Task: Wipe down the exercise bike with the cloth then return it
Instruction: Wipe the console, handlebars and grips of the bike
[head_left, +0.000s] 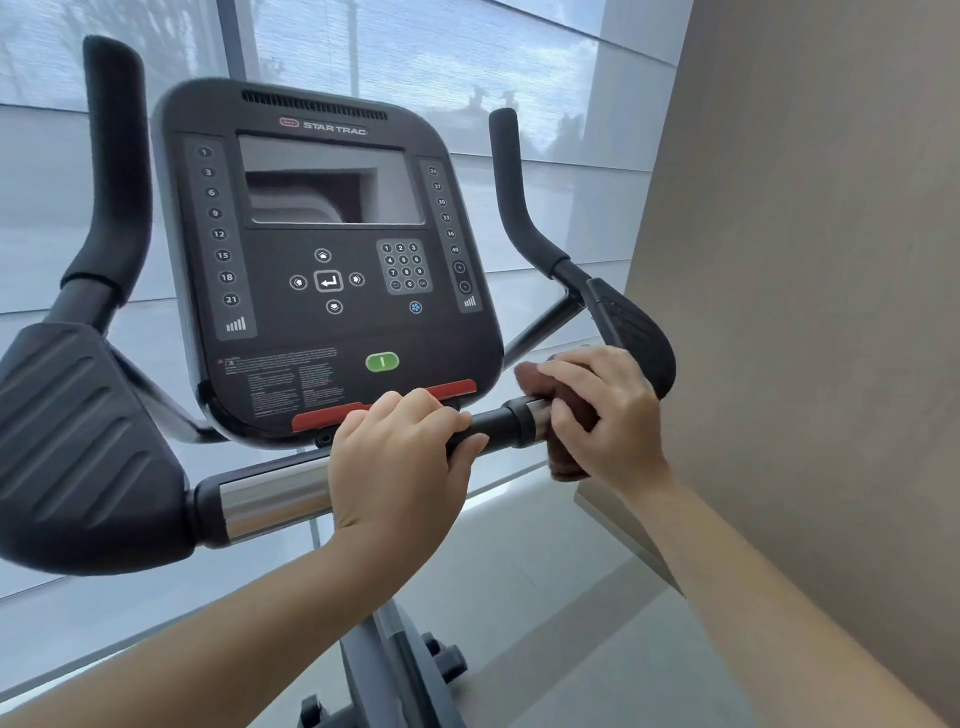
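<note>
Ahead of me, a translucent window blind (519, 78) fills the upper left and centre of the frame. A dark vertical window post (232, 36) divides it at upper left. A plain beige wall (805, 234) occupies the right side. A pale floor (545, 597) spans the lower centre.

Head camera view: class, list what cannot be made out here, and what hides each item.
Head view: handlebar under the cloth, covered by cloth and right hand.
Head view: warning print on the console, too small to read.
Head view: bike frame, cut off by the bottom edge.
Head view: left arm pad, clipped by the left edge.
</note>
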